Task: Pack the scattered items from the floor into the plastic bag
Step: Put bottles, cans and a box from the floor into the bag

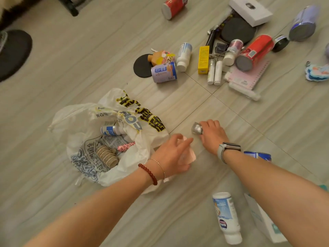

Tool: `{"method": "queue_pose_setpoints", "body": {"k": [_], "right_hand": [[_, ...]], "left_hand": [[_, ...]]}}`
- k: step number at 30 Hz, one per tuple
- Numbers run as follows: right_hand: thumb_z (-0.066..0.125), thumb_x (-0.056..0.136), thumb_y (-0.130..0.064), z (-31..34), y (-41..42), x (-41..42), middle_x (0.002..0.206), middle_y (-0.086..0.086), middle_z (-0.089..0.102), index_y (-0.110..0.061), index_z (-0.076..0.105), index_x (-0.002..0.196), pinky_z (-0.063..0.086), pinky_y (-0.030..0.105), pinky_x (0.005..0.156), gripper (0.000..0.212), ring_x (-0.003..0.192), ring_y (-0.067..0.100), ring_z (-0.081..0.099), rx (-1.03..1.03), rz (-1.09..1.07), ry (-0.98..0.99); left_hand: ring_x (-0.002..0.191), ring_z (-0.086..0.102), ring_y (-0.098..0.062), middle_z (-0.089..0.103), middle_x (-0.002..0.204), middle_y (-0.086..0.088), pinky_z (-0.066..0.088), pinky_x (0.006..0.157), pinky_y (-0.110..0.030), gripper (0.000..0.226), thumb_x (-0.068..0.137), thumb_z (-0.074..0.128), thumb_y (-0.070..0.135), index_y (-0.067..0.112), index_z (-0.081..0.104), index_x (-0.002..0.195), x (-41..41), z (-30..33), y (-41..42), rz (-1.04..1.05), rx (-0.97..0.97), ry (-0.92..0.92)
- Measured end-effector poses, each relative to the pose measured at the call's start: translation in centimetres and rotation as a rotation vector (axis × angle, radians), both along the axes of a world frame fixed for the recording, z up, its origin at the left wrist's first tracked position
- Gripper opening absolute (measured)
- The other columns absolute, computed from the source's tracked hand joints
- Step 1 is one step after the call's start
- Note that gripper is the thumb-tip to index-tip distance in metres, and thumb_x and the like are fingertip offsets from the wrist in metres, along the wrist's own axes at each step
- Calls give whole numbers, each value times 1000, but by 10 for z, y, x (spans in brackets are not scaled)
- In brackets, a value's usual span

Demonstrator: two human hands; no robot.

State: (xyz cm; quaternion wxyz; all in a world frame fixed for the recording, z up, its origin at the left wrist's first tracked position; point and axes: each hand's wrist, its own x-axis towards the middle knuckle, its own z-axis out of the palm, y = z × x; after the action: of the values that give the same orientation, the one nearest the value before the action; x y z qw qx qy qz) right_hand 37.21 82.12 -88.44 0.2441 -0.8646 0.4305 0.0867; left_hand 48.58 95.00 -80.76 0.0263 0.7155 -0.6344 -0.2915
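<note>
A white plastic bag [85, 122] with yellow, black and blue print lies open on the floor at centre left. Inside it are a small blue-labelled bottle [111, 130], a ribbed round tin [107, 155] and a pink patterned stick [126, 146]. My left hand [171, 155] hovers by the bag's right edge and holds a blurred pale pink item [189, 155]. My right hand [212, 135] rests on the floor just right of it and grips a small glittery silver object [197, 128].
Scattered items lie at the upper right: red cans [256, 50], a yellow box [203, 59], white bottles [184, 56], a blue can [164, 72], a pink notebook [249, 75], a white box [250, 10]. A white bottle [226, 216] lies near my right arm. A black round base [14, 52] sits at far left.
</note>
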Motion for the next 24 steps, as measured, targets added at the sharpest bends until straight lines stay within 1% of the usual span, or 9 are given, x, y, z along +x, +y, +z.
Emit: {"method": "queue_pose_setpoints", "body": {"k": [3,7,9,12,14,16,19,21,24], "right_hand": [[47,90,-15,9,-2,12,129,17,42,-5,40,127,38,42,93,39,120,33,38,116,-133,-80],[51,90,-20,30,-1,35,129,16,45,-7,43,126,41,39,92,39,114,33,47,255,-241,-261],[53,88,-25,50,6,49,126,11,50,-12,46,123,42,36,89,39,108,30,52,271,-255,-368],[55,85,-28,84,26,76,118,7,58,-15,50,120,45,36,87,38,102,27,55,254,-192,-493],[56,85,-28,105,46,98,118,6,60,-16,50,122,46,35,88,40,104,27,56,262,-96,-545],[56,84,-30,117,67,123,120,5,61,-19,49,123,45,34,87,41,107,27,56,254,57,-506],[52,83,-32,116,95,155,114,8,63,-16,51,117,45,35,76,38,103,30,58,67,302,-254],[50,83,-29,109,107,168,105,11,64,-10,53,106,41,33,67,30,96,34,59,1,320,-159],[48,88,-19,100,111,181,104,17,63,-4,52,104,38,34,67,23,95,36,59,8,195,-111]], "left_hand": [[110,52,-31,39,130,-21,45,88,-29,78,68,53,50,20,35,137,15,45,-9,47,-236,99],[118,44,-28,36,135,-14,41,99,-33,83,69,48,56,20,29,141,69,77,-7,174,-315,-26],[119,44,-26,40,135,-11,41,100,-36,81,73,58,51,22,26,141,102,75,6,276,-281,-112],[94,54,-22,54,118,-9,51,76,-31,66,77,65,41,15,36,130,147,60,45,464,-130,-193],[88,55,-19,58,111,-6,52,71,-30,57,76,64,45,16,43,120,170,46,74,482,0,-242],[93,55,-20,60,112,-4,52,77,-33,55,74,64,49,19,46,116,185,32,90,438,79,-260],[102,54,-22,56,120,-4,48,85,-31,58,75,66,46,16,47,120,189,17,89,400,83,-179],[115,50,-24,48,134,-6,42,96,-33,60,77,67,41,13,45,126,190,10,79,414,47,-107],[134,32,-24,30,149,-8,26,111,-34,53,86,57,34,12,42,132,198,1,69,439,-36,-131]]}}
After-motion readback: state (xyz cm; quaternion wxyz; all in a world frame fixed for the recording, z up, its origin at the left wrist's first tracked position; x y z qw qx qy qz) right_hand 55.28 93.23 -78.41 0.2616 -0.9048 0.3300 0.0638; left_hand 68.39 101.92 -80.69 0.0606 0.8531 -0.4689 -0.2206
